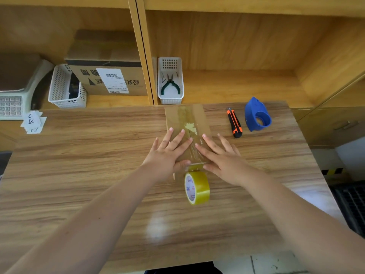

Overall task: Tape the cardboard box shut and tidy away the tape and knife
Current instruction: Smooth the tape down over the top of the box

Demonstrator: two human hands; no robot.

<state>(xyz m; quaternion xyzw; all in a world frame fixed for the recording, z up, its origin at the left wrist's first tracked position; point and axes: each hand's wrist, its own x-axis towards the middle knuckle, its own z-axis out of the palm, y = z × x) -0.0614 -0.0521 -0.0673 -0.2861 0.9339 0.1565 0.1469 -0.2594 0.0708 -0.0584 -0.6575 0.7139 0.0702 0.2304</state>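
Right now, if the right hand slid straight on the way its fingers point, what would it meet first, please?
Probably the yellowish tape patch on the cardboard box: the right hand lies flat, fingers aimed forward-left along the lid. Beyond it, likely the white basket, though depth is unclear.

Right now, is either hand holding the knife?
No. The knife lies on the table beside the blue dispenser, while the left hand and right hand press flat on the box.

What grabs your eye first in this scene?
Two bare hands, left hand and right hand, press flat on a small cardboard box mid-table. A yellow tape roll stands on edge just in front of it; an orange knife and blue dispenser lie to the right.
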